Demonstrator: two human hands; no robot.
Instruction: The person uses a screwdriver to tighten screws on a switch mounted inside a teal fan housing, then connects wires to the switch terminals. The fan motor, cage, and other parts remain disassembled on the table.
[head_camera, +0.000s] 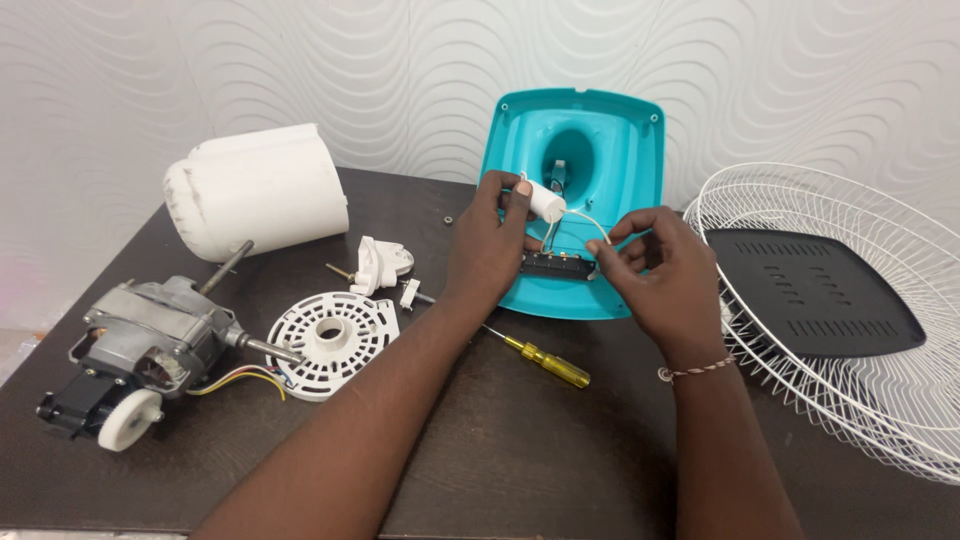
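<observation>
**Capacitor and wiring at the teal base housing**

Capacitor (546, 199), a small white cylinder, is held at the 12 o'clock position of our working area, directly in front of the teal base housing (620, 150), which leans upright against the wall with its hollow side toward us. Our left hand (487, 245) grips the capacitor: the thumb and forefinger are closed on its left end, and the remaining fingers curl down toward the black switch block (557, 265) seated at the lower edge of the housing. Our right hand (665, 275), at 1 o'clock, pinches a thin white wire (592, 222) between thumb and forefinger; the wire arcs from the capacitor to those fingertips, beside the right end of the switch block.

A yellow-handled screwdriver (545, 362) lies on the dark table (520, 450) at 6 o'clock from the housing, passing under our left forearm. At 9 o'clock we see a round white vented cover (333, 344), with small white plastic parts (380, 265) just above it. Farther out at 9 o'clock rests the grey fan motor (150, 340) with its shaft and coloured leads, and behind it the white motor shroud (255, 190). At 3 o'clock a white wire fan guard (880, 400) lies flat, with a black vented plate (815, 295) inside it.
</observation>
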